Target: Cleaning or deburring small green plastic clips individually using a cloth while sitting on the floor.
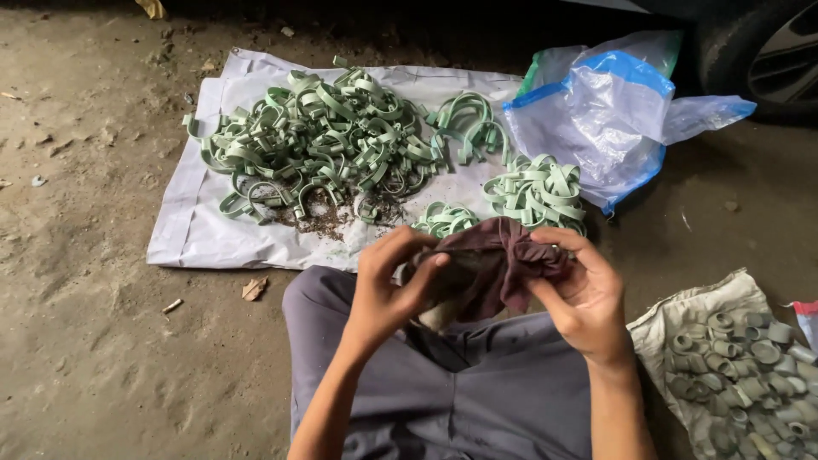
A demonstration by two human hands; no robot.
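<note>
Both my hands are raised over my lap and gripping a bunched dark maroon rag (498, 264). My left hand (388, 285) pinches its left side, thumb on top. My right hand (584, 294) grips its right side with curled fingers. Whatever is wrapped inside the rag is hidden. Just beyond my hands lies a small pile of pale green plastic clamps (445, 219).
A white sheet (192, 226) on the dirt ground holds a big heap of green U-shaped clamps (319, 136) and a neater stack (538, 192). A clear and blue plastic bag (601, 119) lies behind. A sack of grey rings (741, 366) sits at right. A car tyre (780, 55) is top right.
</note>
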